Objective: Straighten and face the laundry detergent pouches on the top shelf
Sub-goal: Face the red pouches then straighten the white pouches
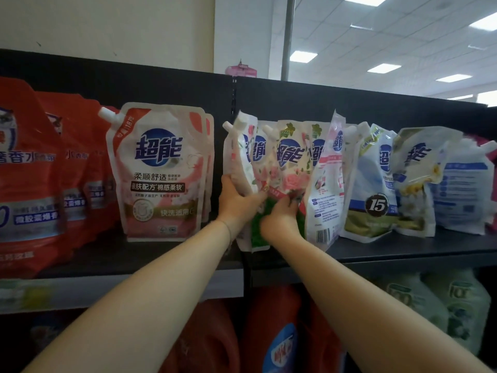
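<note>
A bunch of rose-print detergent pouches (291,160) stands crowded and leaning on the top shelf (403,251). My left hand (236,203) grips the leftmost turned pouch (239,154) of the bunch from its left side. My right hand (281,216) grips the lower front of the rose-print pouches, its fingers curled into the green bottom part. A pink and white pouch (158,170) stands upright and faces front to the left. To the right, a back-turned pouch (328,189) shows its barcode. Blue and white pouches (376,184) lean askew further right.
Red pouches (32,168) fill the left end of the shelf. A black back panel (349,103) rises behind the pouches. Below the shelf stand red detergent jugs (277,332) and pale green jugs (457,305). A price rail (80,292) runs along the shelf's front edge.
</note>
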`<action>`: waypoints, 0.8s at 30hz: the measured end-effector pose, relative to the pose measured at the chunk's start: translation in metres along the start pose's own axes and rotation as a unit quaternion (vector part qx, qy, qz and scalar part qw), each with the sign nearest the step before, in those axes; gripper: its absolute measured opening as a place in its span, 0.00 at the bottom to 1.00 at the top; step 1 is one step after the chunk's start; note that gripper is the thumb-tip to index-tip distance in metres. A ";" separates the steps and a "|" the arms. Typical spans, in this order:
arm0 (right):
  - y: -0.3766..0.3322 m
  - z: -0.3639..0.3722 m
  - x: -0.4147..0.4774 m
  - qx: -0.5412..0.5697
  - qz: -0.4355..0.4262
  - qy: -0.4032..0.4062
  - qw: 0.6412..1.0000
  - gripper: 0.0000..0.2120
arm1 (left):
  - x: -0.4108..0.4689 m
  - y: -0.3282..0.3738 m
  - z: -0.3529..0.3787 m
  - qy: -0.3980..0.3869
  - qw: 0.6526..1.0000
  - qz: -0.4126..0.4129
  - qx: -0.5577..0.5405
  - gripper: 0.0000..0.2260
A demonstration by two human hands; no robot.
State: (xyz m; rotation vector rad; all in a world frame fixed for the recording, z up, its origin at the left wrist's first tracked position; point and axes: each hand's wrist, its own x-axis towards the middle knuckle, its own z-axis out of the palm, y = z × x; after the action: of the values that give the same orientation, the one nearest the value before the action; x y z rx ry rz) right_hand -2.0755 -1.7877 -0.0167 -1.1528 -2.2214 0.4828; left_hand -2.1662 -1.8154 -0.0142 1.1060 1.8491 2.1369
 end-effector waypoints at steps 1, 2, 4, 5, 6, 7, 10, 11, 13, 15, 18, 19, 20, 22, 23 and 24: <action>0.000 0.003 0.004 0.009 0.016 0.021 1.000 0.27 | 0.003 0.003 -0.003 -0.008 1.000 0.011 0.009 0.27; 0.000 0.004 0.006 0.105 0.047 0.028 0.993 0.29 | 0.006 0.007 -0.006 -0.019 0.999 0.019 0.021 0.24; 0.006 0.006 0.013 0.274 0.083 0.029 0.958 0.36 | 0.014 0.015 -0.017 -0.051 0.998 0.022 0.034 0.16; 0.006 0.007 0.018 0.287 0.080 0.020 0.954 0.40 | 0.018 0.018 -0.025 -0.074 0.997 0.003 0.028 0.17; 0.006 0.012 0.021 0.294 0.080 0.006 0.953 0.43 | 0.023 0.020 -0.034 -0.098 0.995 -0.026 0.015 0.18; 0.006 0.017 0.024 0.307 0.076 0.002 0.949 0.45 | 0.027 0.020 -0.044 -0.113 0.992 -0.055 0.009 0.19; 0.001 0.028 0.034 0.358 0.097 0.065 0.926 0.46 | 0.032 0.018 -0.060 -0.108 0.988 -0.109 0.014 0.14; 0.000 0.030 0.035 0.369 0.101 0.082 0.920 0.45 | 0.031 0.017 -0.061 -0.103 0.987 -0.121 0.017 0.13; 0.002 0.033 0.036 0.364 0.100 0.102 0.920 0.41 | 0.024 0.018 -0.057 -0.121 0.985 -0.124 0.020 0.17; 0.006 0.034 0.038 0.351 0.089 0.116 0.925 0.39 | 0.015 0.016 -0.054 -0.121 0.985 -0.124 0.021 0.25; 0.013 0.031 0.039 0.349 0.061 0.119 0.927 0.40 | -0.001 0.000 -0.054 -0.102 0.985 -0.122 0.064 0.35; 0.016 0.030 0.040 0.354 0.052 0.115 0.927 0.39 | -0.005 -0.007 -0.054 -0.092 0.986 -0.115 0.082 0.39; 0.019 0.029 0.039 0.363 0.043 0.109 0.925 0.39 | -0.007 -0.012 -0.054 -0.076 0.987 -0.108 0.093 0.41; 0.024 0.024 0.036 0.388 0.030 0.098 0.916 0.39 | -0.010 -0.017 -0.049 -0.030 0.990 -0.096 0.101 0.40; 0.026 0.021 0.034 0.408 0.028 0.094 0.908 0.40 | -0.010 -0.016 -0.046 -0.007 0.990 -0.095 0.103 0.38; 0.029 0.017 0.034 0.427 0.030 0.092 0.899 0.41 | -0.009 -0.016 -0.043 0.009 0.990 -0.101 0.098 0.37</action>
State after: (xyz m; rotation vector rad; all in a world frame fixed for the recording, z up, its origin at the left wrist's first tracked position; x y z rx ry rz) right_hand -2.0839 -1.7442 -0.0343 -0.7342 -1.5157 1.1713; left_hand -2.1903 -1.8517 -0.0322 0.8886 2.1143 1.8941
